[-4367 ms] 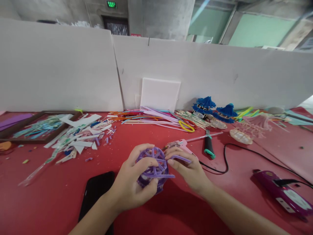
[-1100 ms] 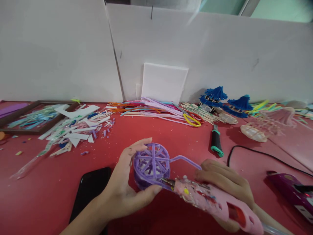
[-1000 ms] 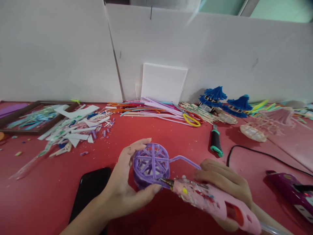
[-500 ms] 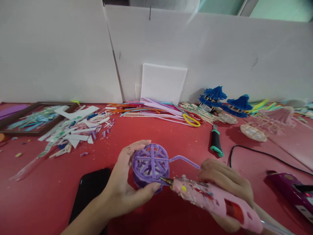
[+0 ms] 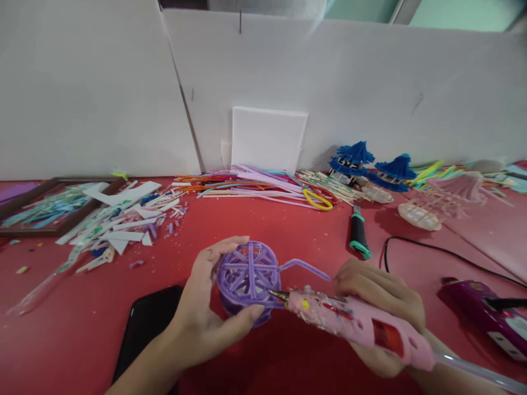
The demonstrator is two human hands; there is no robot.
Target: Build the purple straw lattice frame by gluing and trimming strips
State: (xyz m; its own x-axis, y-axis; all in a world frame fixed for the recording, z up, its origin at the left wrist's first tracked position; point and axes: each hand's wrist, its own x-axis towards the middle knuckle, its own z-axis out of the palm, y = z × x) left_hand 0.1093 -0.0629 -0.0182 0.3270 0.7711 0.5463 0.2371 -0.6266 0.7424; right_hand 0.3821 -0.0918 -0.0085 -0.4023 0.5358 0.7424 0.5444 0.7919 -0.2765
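My left hand (image 5: 212,307) is closed around the left side of a round purple pipe-cleaner piece (image 5: 250,271) with crossing spokes, thumb along its lower edge. A bent purple pipe cleaner (image 5: 307,267) sticks out from its right side. My right hand (image 5: 379,299) grips a pink hot glue gun (image 5: 358,323), crusted with dried glue around the front. Its metal nozzle points left and meets the lower right rim of the round piece. A clear glue stick (image 5: 473,370) comes out of the gun's back end.
A black phone (image 5: 148,323) lies left of my forearm. White scraps (image 5: 127,219) and a brown frame (image 5: 78,216) are further left. Pipe cleaners (image 5: 263,184), yellow-handled scissors (image 5: 318,200), a utility knife (image 5: 358,233) and blue-roofed models (image 5: 352,159) stand behind. A purple power strip (image 5: 486,312) is right.
The view has shifted slightly, so most things appear a little further left. The nozzle stays at the lower right rim, and both hands keep their holds.
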